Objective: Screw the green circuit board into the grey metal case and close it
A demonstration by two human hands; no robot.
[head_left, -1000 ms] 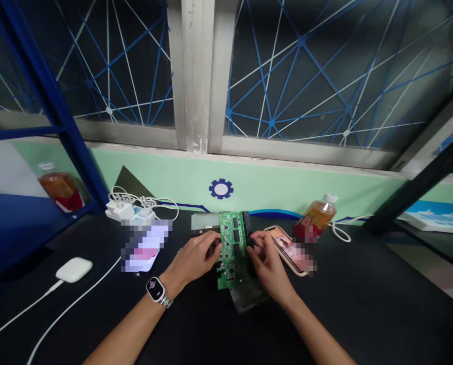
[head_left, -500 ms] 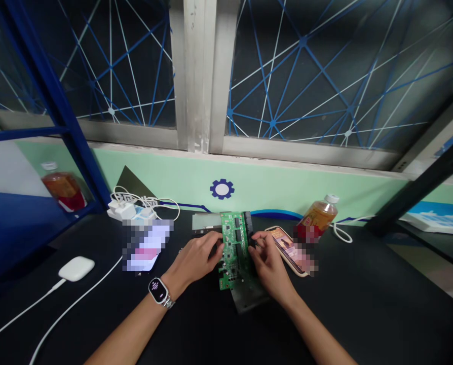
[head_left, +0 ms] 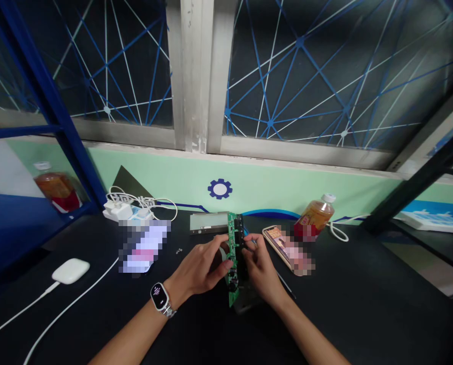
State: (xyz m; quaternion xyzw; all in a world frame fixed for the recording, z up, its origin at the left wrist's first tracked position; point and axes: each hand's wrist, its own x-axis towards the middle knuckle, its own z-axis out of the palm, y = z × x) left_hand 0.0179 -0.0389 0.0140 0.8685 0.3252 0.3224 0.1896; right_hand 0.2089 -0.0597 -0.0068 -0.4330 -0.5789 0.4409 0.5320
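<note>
A green circuit board (head_left: 232, 248) with black connectors along its right side stands tilted on edge between my hands. My left hand (head_left: 207, 261) grips its left edge between thumb and fingers. At the right edge, my right hand (head_left: 259, 263) pinches the board by the black connectors. Beneath the board's lower end lies a dark flat plate (head_left: 247, 301), partly covered. Behind my left fingers, a grey metal case part (head_left: 209, 222) rests on the table. A thin dark rod-like tool (head_left: 287, 286) shows beside my right wrist.
Small screws (head_left: 179, 251) lie left of my hand. A phone (head_left: 146, 248) and a power strip (head_left: 129, 210) with cables sit at the left, near a white charger (head_left: 71, 271). Right of my hands are another phone (head_left: 287, 251) and a drink bottle (head_left: 315, 218).
The circuit board has turned from facing up to nearly on edge, shifting slightly right, with both hands still on it. The rod-like tool and the screws have come into view.
</note>
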